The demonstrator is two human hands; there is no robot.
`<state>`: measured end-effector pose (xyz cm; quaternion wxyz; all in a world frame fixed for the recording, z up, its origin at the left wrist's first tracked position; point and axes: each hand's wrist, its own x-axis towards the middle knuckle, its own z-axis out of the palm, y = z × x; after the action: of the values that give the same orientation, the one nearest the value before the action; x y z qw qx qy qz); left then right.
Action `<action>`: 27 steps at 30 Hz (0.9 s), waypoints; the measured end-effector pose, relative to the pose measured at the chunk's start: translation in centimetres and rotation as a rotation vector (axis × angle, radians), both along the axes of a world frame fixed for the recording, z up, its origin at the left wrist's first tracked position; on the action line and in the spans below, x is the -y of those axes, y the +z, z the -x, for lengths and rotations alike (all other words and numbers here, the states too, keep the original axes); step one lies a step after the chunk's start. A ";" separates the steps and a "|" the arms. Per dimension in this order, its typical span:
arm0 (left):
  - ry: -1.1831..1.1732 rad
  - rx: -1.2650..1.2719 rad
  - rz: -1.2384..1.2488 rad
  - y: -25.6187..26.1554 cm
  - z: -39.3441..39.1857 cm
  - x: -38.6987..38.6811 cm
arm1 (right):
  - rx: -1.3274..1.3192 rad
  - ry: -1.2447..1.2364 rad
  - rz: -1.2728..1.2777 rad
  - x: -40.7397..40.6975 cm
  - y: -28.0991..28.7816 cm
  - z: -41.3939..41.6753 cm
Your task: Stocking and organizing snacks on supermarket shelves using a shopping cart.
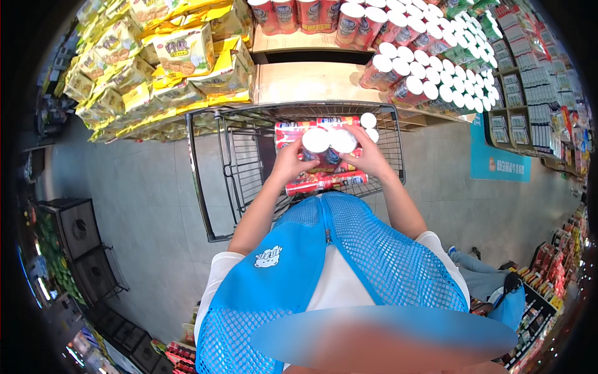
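Observation:
Two red canisters with white lids (329,159) stand upright side by side between my hands, above a wire shopping cart (201,187). My left hand (294,161) grips the left canister, and my right hand (366,154) grips the right one. Inside the cart, several red canisters lie on their sides, among them one near the cart's close side (327,182). Two more with white lids (368,120) stand upright at the cart's right end. The held canisters partly hide the load beneath them.
Beyond the cart is a wooden display shelf (308,82) with rows of white-lidded canisters (420,70) at right. Yellow snack packs (182,51) are heaped at left. Black crates (79,224) stand at far left. Another person (481,280) is low at the right, beside shelves.

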<state>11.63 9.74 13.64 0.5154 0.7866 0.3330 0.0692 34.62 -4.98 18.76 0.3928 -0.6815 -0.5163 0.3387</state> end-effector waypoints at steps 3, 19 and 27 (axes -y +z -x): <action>0.151 -0.043 -0.033 -0.7 0.6 -1.9 | -0.239 -0.154 0.009 0.6 -4.7 -0.1; 0.467 0.213 -0.288 1.3 -15.8 -25.7 | 0.624 -0.221 0.520 14.1 -19.0 2.6; 0.391 0.344 -0.205 -2.5 -23.5 -31.9 | 0.585 -0.302 0.477 13.9 -19.2 2.5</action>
<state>35.17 41.60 11.14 0.4588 0.7321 0.3773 0.3334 32.10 -18.85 -0.47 0.1057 -0.8892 -0.4074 0.1794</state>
